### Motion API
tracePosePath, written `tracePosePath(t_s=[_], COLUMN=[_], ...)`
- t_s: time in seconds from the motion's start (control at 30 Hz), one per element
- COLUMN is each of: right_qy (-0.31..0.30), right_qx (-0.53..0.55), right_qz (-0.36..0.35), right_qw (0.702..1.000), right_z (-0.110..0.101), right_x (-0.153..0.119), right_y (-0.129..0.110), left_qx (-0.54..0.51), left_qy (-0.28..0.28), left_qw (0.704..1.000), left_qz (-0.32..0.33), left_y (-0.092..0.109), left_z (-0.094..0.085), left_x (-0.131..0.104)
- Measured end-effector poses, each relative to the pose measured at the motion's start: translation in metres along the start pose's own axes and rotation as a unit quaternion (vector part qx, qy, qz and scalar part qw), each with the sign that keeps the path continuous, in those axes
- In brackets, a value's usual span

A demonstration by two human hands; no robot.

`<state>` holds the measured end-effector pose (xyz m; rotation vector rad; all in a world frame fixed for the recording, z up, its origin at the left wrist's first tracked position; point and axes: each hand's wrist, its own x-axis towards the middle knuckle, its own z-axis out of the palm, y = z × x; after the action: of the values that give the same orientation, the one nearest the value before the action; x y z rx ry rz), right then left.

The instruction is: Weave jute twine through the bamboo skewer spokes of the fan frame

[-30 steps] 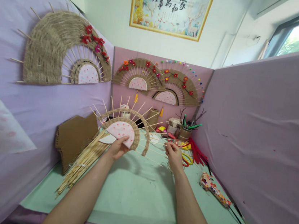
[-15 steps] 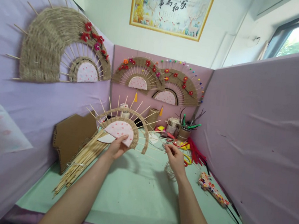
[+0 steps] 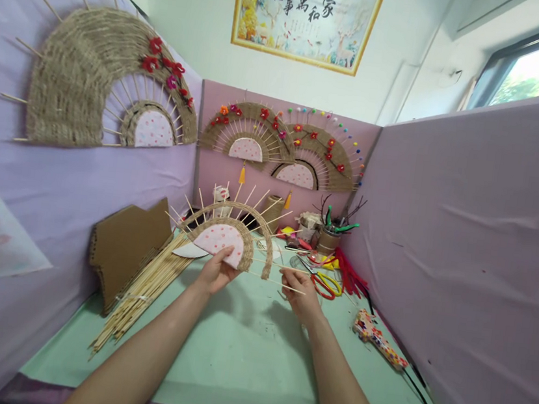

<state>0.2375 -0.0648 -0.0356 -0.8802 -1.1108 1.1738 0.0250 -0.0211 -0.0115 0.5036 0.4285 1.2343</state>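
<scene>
A small half-round fan point(image 3: 271, 248) of wooden sticks and woven twine is held up over the table, tilted down to the right. My left hand point(image 3: 215, 274) grips its lower edge, with the thumb on the white, pink-dotted half disc point(image 3: 216, 238). Bare stick ends fan out past the outer woven band. Close by the lowest right sticks, my right hand point(image 3: 301, 297) is closed in a pinch on thin twine; the strand is hard to see between the fingers. One stick end passes across its fingers.
Red-and-yellow-handled scissors point(image 3: 328, 286) and red fuzzy stems point(image 3: 351, 274) lie right of the hands. A patterned glue gun point(image 3: 375, 339) with a cord is nearer. Left are a stick bundle point(image 3: 144, 298) and cardboard point(image 3: 128, 250). A tool can point(image 3: 328, 241) stands behind.
My right hand has moved left, close to the fan's lower right sticks. The fan has shifted slightly right and down in my left hand. The scissors are now more exposed.
</scene>
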Motion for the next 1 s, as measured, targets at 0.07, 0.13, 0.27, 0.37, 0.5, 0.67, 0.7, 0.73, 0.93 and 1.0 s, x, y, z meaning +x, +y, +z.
tracePosePath(t_s=[0.07, 0.13, 0.27, 0.37, 0.5, 0.67, 0.7, 0.73, 0.93, 1.0], right_qy=[-0.031, -0.049, -0.053, -0.048, -0.041, -0.015, -0.009, -0.003, 0.020, 0.032], right_qx=[-0.033, -0.069, -0.104, -0.108, -0.109, -0.105, -0.102, -0.100, -0.123, -0.137], right_qz=[0.014, 0.019, 0.013, 0.009, 0.002, -0.007, -0.010, -0.014, -0.055, -0.071], right_qw=[0.999, 0.996, 0.993, 0.993, 0.993, 0.994, 0.995, 0.995, 0.991, 0.987], right_z=[0.005, 0.008, 0.009, 0.006, 0.003, -0.004, -0.005, -0.006, -0.014, -0.015], right_x=[-0.002, -0.003, -0.003, -0.004, -0.005, -0.004, -0.004, -0.004, -0.005, -0.005], right_y=[0.004, 0.006, 0.006, 0.004, 0.003, 0.007, 0.007, 0.007, 0.005, 0.004], left_qx=[-0.007, -0.005, 0.010, 0.019, 0.029, 0.032, 0.032, 0.032, 0.018, 0.017], left_qy=[0.009, 0.014, 0.000, -0.008, -0.014, -0.007, -0.004, -0.002, 0.008, 0.011], left_qw=[1.000, 1.000, 1.000, 1.000, 0.999, 0.999, 0.999, 0.998, 0.998, 0.997], left_qz=[-0.002, 0.000, 0.007, 0.017, 0.026, 0.037, 0.041, 0.045, 0.064, 0.070], left_y=[-0.004, -0.006, -0.004, 0.000, 0.003, 0.006, 0.007, 0.008, 0.016, 0.018], left_z=[0.002, 0.003, 0.002, 0.001, 0.000, 0.001, 0.001, 0.000, -0.003, -0.003], left_x=[0.000, 0.000, 0.000, 0.001, 0.000, 0.000, 0.000, 0.000, 0.003, 0.004])
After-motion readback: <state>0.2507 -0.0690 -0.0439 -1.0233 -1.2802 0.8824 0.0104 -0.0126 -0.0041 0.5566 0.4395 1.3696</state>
